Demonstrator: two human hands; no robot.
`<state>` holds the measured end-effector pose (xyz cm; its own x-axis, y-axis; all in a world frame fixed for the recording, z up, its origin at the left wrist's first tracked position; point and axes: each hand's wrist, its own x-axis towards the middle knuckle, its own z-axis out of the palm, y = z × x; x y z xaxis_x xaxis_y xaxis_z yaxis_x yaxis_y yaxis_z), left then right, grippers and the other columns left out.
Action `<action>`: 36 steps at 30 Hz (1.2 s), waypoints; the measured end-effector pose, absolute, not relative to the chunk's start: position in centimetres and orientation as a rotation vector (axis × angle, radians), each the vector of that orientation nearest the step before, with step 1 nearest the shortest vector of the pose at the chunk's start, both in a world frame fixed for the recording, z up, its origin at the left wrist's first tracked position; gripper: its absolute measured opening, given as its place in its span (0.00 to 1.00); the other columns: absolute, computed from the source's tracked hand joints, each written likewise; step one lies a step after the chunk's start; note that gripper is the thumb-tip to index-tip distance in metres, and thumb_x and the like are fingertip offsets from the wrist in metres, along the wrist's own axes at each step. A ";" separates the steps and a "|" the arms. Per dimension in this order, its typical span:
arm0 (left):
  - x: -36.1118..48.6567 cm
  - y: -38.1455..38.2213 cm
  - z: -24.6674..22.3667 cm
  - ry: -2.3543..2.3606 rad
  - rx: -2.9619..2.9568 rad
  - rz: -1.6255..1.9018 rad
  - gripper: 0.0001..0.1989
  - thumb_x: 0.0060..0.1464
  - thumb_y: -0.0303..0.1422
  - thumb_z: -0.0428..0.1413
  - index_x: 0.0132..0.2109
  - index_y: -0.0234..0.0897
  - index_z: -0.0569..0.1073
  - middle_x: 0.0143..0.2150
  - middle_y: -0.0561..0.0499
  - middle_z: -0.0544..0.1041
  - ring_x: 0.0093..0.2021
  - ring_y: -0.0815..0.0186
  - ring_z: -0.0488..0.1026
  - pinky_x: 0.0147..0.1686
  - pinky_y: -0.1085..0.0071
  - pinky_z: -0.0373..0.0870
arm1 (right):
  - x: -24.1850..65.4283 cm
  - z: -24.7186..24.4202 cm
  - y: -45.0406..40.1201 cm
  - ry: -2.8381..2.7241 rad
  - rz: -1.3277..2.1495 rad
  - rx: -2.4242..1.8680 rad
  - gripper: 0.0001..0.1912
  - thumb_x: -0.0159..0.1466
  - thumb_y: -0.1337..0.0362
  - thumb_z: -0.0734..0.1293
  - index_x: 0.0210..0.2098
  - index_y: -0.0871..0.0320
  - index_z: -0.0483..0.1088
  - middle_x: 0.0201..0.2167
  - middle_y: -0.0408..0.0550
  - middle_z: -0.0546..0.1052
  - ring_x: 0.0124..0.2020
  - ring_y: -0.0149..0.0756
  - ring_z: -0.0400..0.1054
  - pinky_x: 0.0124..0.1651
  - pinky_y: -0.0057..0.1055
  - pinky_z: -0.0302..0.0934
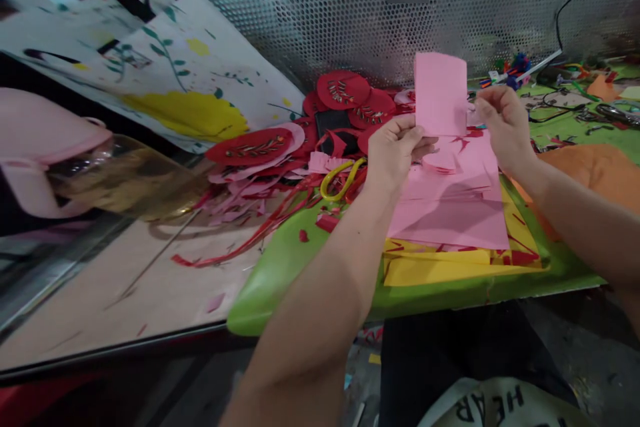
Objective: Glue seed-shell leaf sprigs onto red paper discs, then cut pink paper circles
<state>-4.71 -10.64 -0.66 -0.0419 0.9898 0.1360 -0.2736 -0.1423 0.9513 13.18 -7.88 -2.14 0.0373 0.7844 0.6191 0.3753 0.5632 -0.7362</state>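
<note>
My left hand (393,150) grips a folded-looking piece of pink paper (440,93) by its lower left corner, holding it upright above the work surface. Just right of that paper, my right hand (505,123) is closed in a pinch. A small pale scrap shows by its fingertips; whether it is held I cannot tell. Below both hands lie pink sheets (450,223) with a small stack of cut pink pieces (443,162) on top. Yellow paper (435,270) sits under the sheets. Yellow-handled scissors (330,183) rest left of my left wrist.
Red round paper pieces (345,90) with gold decoration pile up against the perforated metal panel (300,7). A floral-print bag (175,73) leans at left near a clear plastic bag (130,177). Orange paper (590,170) and wires lie right on the green mat (280,267).
</note>
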 end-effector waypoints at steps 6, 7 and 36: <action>-5.1 -10.2 -0.6 0.967 1.114 1.471 0.06 0.47 0.27 0.60 0.34 0.38 0.71 0.28 0.54 0.78 0.33 0.65 0.80 0.34 0.72 0.78 | 12.7 -1.2 -8.2 -1.354 1.182 -1.001 0.20 0.57 0.48 0.70 0.24 0.58 0.67 0.24 0.44 0.74 0.21 0.25 0.65 0.24 0.24 0.59; -5.2 -10.2 -0.6 0.968 1.117 1.472 0.06 0.47 0.27 0.60 0.34 0.38 0.71 0.29 0.54 0.78 0.34 0.65 0.81 0.34 0.72 0.78 | 12.6 -1.0 -8.5 -1.361 1.246 -0.987 0.21 0.55 0.47 0.72 0.23 0.59 0.68 0.23 0.44 0.74 0.20 0.25 0.65 0.24 0.24 0.59; -3.6 -11.0 -0.9 0.877 0.887 1.464 0.05 0.54 0.21 0.54 0.33 0.35 0.67 0.24 0.54 0.77 0.31 0.66 0.80 0.42 0.66 0.78 | 11.0 -1.3 -9.7 -1.235 1.244 -0.971 0.07 0.61 0.66 0.67 0.27 0.61 0.70 0.27 0.46 0.79 0.18 0.26 0.70 0.23 0.24 0.66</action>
